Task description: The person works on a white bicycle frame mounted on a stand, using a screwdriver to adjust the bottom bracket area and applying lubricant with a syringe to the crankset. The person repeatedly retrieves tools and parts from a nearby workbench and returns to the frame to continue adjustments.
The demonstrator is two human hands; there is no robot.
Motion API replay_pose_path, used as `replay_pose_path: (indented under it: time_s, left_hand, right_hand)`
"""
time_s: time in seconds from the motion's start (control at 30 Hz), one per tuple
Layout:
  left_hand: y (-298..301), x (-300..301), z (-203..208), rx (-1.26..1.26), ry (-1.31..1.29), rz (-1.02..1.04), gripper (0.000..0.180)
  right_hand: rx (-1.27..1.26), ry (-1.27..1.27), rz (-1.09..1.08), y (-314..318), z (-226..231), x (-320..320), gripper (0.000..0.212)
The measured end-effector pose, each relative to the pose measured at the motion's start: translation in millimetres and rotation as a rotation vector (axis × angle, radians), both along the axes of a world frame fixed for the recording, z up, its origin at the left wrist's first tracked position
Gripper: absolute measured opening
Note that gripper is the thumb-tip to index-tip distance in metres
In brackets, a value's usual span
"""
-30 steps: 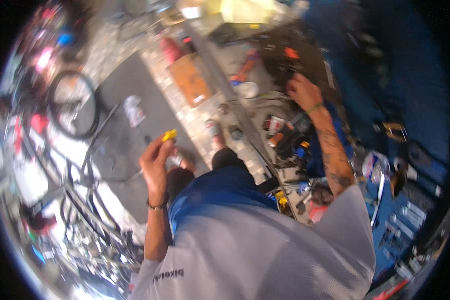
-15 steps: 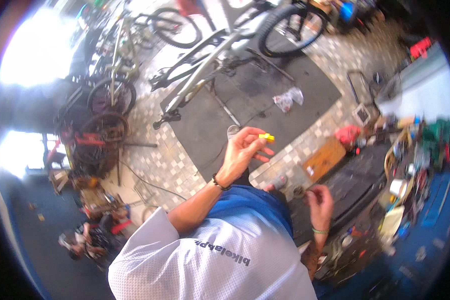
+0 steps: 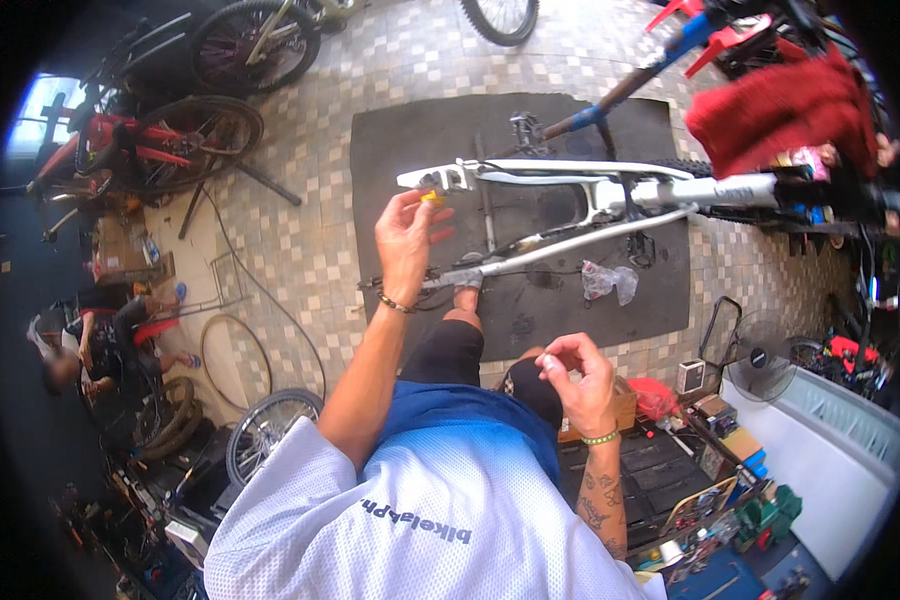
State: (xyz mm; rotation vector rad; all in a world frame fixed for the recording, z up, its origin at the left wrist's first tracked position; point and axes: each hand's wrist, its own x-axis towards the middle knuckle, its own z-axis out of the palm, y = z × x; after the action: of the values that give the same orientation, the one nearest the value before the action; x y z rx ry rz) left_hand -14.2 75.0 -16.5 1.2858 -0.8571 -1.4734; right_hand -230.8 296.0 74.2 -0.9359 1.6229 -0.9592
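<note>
Between the thumb and fingers of my left hand (image 3: 403,243) is a small yellow piece (image 3: 431,198), too small to make out its kind. This hand is at the left end of a white and silver bicycle frame (image 3: 660,193), just below its white tip. Whether the yellow piece touches the frame I cannot tell. My right hand (image 3: 582,385) is raised in front of my body, apart from the frame. Its thumb and fingers are curled together in a pinch, and what they hold, if anything, is too small to name.
Under the frame lies a dark mat (image 3: 570,325) with a clear plastic bag (image 3: 610,281). A red cloth (image 3: 785,110) hangs at the far right. A red bicycle (image 3: 140,145) stands at left. A fan (image 3: 760,365) and a black bench (image 3: 620,480) are at right. Another person (image 3: 85,350) sits at left.
My view has turned, and the bicycle frame now lies right in front of me. My left hand has come to the frame's end with the yellow piece. My right hand has moved away from the bench.
</note>
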Motion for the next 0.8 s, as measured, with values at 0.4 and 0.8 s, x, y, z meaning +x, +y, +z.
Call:
replay_pose_path:
  time_s: [0.4,0.8]
  left_hand:
    - [8,-22,-3,0.205,0.643,0.238,0.020]
    - [13,-39,-8,0.426,0.946,0.437,0.032]
  right_hand:
    - [0.195,-0.008,0.261,-128,-5,-50,0.010]
    - [0.181,0.036,0.494,-202,-6,-89,0.011]
